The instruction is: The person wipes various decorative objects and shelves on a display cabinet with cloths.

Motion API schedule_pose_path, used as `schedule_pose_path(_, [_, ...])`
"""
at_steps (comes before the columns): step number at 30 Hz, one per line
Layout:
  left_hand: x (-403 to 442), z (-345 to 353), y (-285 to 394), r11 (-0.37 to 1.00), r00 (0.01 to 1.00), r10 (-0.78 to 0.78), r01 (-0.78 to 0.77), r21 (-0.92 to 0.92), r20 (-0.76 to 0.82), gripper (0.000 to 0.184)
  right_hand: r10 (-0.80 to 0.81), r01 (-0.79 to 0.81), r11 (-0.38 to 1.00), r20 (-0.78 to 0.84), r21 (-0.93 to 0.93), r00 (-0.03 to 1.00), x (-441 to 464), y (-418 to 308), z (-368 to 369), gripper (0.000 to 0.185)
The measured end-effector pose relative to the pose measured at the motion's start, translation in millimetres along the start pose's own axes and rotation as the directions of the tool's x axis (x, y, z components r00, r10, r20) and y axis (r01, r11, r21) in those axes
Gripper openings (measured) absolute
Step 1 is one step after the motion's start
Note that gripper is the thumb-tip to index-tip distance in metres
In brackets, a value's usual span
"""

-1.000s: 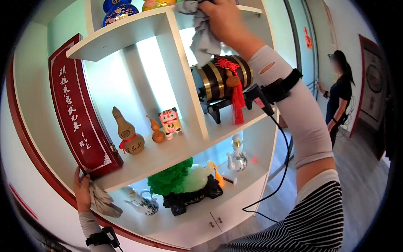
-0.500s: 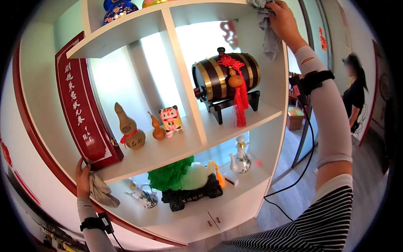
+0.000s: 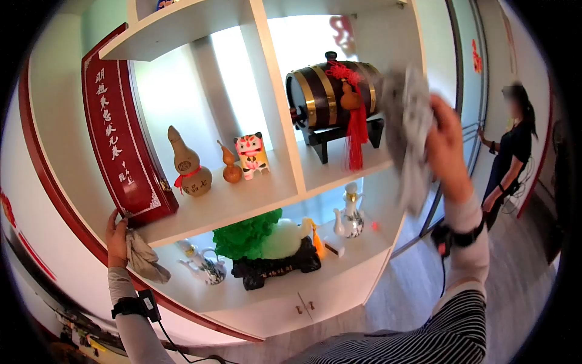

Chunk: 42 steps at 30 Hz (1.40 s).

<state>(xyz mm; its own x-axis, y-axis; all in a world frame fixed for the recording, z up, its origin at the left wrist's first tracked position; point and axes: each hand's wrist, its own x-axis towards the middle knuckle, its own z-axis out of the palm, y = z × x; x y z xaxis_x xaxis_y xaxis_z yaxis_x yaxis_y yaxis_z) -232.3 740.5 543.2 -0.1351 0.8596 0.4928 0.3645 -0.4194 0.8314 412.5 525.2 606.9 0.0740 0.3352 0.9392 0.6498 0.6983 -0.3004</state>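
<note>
My right hand (image 3: 448, 148), smeared by motion, grips a crumpled grey cloth (image 3: 407, 130) in front of the shelf unit's right upright. Behind the cloth, the right end of a dark wooden barrel (image 3: 321, 94) with gold bands is partly covered. My left hand (image 3: 117, 239) is at the left end of the middle shelf (image 3: 236, 215), closed around a second greyish cloth (image 3: 147, 259) that hangs below the board. Its fingertips are by the bottom corner of a tall dark red box (image 3: 127, 139) with white characters.
Two gourds (image 3: 193, 173) and a cat figurine (image 3: 251, 155) stand on the middle shelf. Below are a green-and-white carving (image 3: 248, 236) on a black base and two white ewers (image 3: 350, 212). Another person (image 3: 512, 145) stands at the right. A cable runs from each wrist strap.
My right hand has come down with its cloth from the top of the right upright to about barrel height. My left hand stays at the box corner. The view has shifted slightly.
</note>
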Motion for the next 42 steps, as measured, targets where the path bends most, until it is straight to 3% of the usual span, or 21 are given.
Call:
schedule_pose_path(6, [2, -6, -16, 0.993, 0.993, 0.120, -0.120, -0.003, -0.004, 0.057, 0.244, -0.528, 0.720, 0.549, 0.449, 0.799, -122, -4, 36, 0.037])
schedule_pose_path(8, [-9, 0, -10, 0.983, 0.976, 0.173, -0.180, -0.042, -0.134, 0.051, 0.204, -0.542, 0.770, 0.676, 0.335, 0.708, -149, 15, 43, 0.042])
schedule_pose_path(12, [-23, -2, -14, 0.947, 0.936, 0.294, -0.313, -0.076, -0.194, 0.050, 0.249, -0.761, 0.546, 0.799, 0.351, 0.547, -168, 14, 41, 0.043])
schedule_pose_path(14, [-46, 4, 1, 0.940, 0.924, 0.308, -0.332, -0.080, -0.226, 0.047, 0.250, -0.772, 0.520, 0.799, 0.365, 0.546, -173, 15, 40, 0.043])
schedule_pose_path(17, [-102, 25, 41, 0.928, 0.916, 0.311, -0.350, -0.129, -0.253, 0.046, 0.297, -0.648, 0.732, 0.758, 0.209, 0.580, -181, 19, 41, 0.041])
schedule_pose_path(19, [-142, 49, 61, 0.877, 0.963, 0.135, -0.225, -0.425, -0.232, 0.050, 0.364, -0.806, 0.451, 0.745, 0.383, 0.558, -194, 30, 47, 0.038])
schedule_pose_path(20, [-157, 61, 58, 0.842, 0.974, 0.135, -0.210, -0.497, -0.181, 0.052, 0.367, -0.813, 0.442, 0.750, 0.380, 0.550, -190, 25, 47, 0.038])
schedule_pose_path(22, [-175, 77, 16, 0.873, 0.977, 0.210, -0.169, -0.458, 0.040, 0.068, 0.326, -0.723, 0.598, 0.719, 0.347, 0.614, -171, 11, 49, 0.039])
schedule_pose_path(23, [-187, 114, 23, 0.884, 0.958, 0.269, -0.202, -0.423, 0.104, 0.071, 0.329, -0.731, 0.551, 0.701, 0.402, 0.634, -172, 16, 55, 0.040])
schedule_pose_path(24, [-217, 145, 33, 0.879, 0.981, 0.008, 0.085, -0.469, 0.193, 0.056, 0.321, -0.506, 0.846, 0.598, 0.167, 0.735, -179, 37, 61, 0.042])
schedule_pose_path(25, [-225, 180, 41, 0.895, 0.930, 0.028, 0.140, -0.423, 0.367, 0.059, 0.317, -0.669, 0.612, 0.645, 0.421, 0.695, -155, 19, 61, 0.040])
schedule_pose_path(26, [-239, 207, 67, 0.883, 0.808, 0.021, 0.262, -0.390, 0.589, 0.062, 0.416, -0.704, 0.551, 0.584, 0.449, 0.697, -149, 22, 75, 0.036])
schedule_pose_path(27, [-249, 235, 54, 0.802, 0.695, 0.082, 0.379, -0.461, 0.714, 0.064, 0.246, -0.543, 0.623, 0.518, 0.563, 0.819, -138, 15, 72, 0.037])
schedule_pose_path(28, [-252, 262, 32, 0.883, 0.577, 0.132, 0.302, -0.360, 0.806, 0.073, 0.392, -0.711, 0.341, 0.594, 0.615, 0.702, -133, 9, 76, 0.040])
schedule_pose_path(30, [-285, 322, 14, 0.869, 0.439, 0.035, 0.430, -0.245, 0.898, 0.095, 0.408, -0.734, 0.302, 0.614, 0.608, 0.676, -126, 5, 88, 0.044])
schedule_pose_path(31, [-297, 340, 17, 0.843, 0.363, -0.024, 0.508, -0.177, 0.932, 0.095, 0.438, -0.741, 0.299, 0.604, 0.601, 0.666, -128, 5, 95, 0.045])
schedule_pose_path(33, [-312, 366, 10, 0.797, 0.250, -0.022, 0.589, -0.134, 0.968, 0.065, 0.472, -0.709, 0.255, 0.556, 0.657, 0.685, -120, -17, 106, 0.047])
schedule_pose_path(36, [-308, 369, -12, 0.790, 0.282, 0.116, 0.554, -0.261, 0.952, 0.031, 0.290, -0.536, 0.752, 0.537, 0.384, 0.792, -133, -2, 97, 0.041])
schedule_pose_path(38, [-299, 355, -11, 0.774, 0.314, 0.118, 0.565, -0.285, 0.942, 0.034, 0.276, -0.575, 0.747, 0.631, 0.333, 0.725, -159, 13, 90, 0.037])
schedule_pose_path(40, [-286, 335, -6, 0.595, 0.180, -0.217, 0.804, -0.016, 0.959, 0.036, 0.251, -0.524, 0.811, 0.656, 0.259, 0.712, -188, 23, 93, 0.037])
schedule_pose_path(42, [-291, 330, -11, 0.505, 0.189, -0.196, 0.861, -0.066, 0.962, 0.037, 0.156, -0.437, 0.867, 0.704, 0.238, 0.693, -212, 25, 96, 0.038])
